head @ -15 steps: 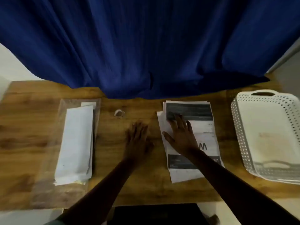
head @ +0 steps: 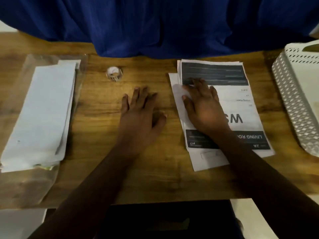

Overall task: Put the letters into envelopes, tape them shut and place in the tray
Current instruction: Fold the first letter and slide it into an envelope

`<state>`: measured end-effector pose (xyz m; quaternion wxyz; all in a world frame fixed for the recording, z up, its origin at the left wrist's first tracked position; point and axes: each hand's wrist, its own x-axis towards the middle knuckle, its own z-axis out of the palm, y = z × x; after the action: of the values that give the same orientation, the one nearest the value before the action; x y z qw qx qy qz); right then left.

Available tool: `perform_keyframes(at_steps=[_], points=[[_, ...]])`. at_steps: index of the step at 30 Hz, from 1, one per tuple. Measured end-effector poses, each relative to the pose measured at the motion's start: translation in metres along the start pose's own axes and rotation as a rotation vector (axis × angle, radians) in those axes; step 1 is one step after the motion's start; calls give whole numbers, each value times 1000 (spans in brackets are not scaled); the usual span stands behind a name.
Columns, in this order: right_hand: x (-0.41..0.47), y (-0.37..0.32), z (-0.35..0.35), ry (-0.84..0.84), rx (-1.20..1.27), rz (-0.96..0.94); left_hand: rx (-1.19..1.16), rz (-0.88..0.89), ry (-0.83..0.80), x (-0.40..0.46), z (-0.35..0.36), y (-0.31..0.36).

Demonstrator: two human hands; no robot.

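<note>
A stack of printed letters (head: 241, 94) with black bands lies right of the table's centre. My right hand (head: 202, 107) rests flat on the top sheet, fingers straight and spread, the thumb near the sheets' left edge. My left hand (head: 139, 111) lies flat on the bare wood just left of the letters, holding nothing. A pile of white envelopes (head: 43, 111) sits on a clear plastic wrapper at the left. A small roll of tape (head: 114, 74) stands on the wood beyond my left hand. The white perforated tray (head: 293, 100) is at the right edge.
A dark blue curtain (head: 164, 26) hangs along the wooden table's (head: 155, 166) far edge. The clear plastic wrapper (head: 34, 183) spreads toward the front left corner. A dark object (head: 169, 219) lies below the table's near edge between my forearms.
The camera has come closer to the table. Both hands stay flat in about the same places, the right on the letters and the left on the wood.
</note>
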<state>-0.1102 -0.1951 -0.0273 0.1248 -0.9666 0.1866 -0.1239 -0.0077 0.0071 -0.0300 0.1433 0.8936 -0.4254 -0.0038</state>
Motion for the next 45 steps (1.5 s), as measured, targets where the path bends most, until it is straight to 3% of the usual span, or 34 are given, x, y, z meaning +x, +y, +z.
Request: perform_keyframes(at_steps=[3, 10, 16, 21, 26, 39, 45], points=[[2, 3, 1, 80, 39, -20, -18, 0, 10, 3, 1, -3], [-7, 2, -16, 291, 488, 57, 15, 6, 46, 3, 9, -7], [-47, 22, -43, 533, 389, 61, -25, -32, 63, -7, 4, 0], [-100, 0, -50, 266, 41, -71, -25, -38, 100, -13, -2, 7], [-127, -20, -32, 55, -119, -56, -10, -37, 113, -19, -5, 11], [-113, 54, -55, 43, -195, 184, -22, 9, 103, -22, -3, 8], [-112, 60, -69, 103, -139, 79, -19, 29, 105, -21, -2, 7]])
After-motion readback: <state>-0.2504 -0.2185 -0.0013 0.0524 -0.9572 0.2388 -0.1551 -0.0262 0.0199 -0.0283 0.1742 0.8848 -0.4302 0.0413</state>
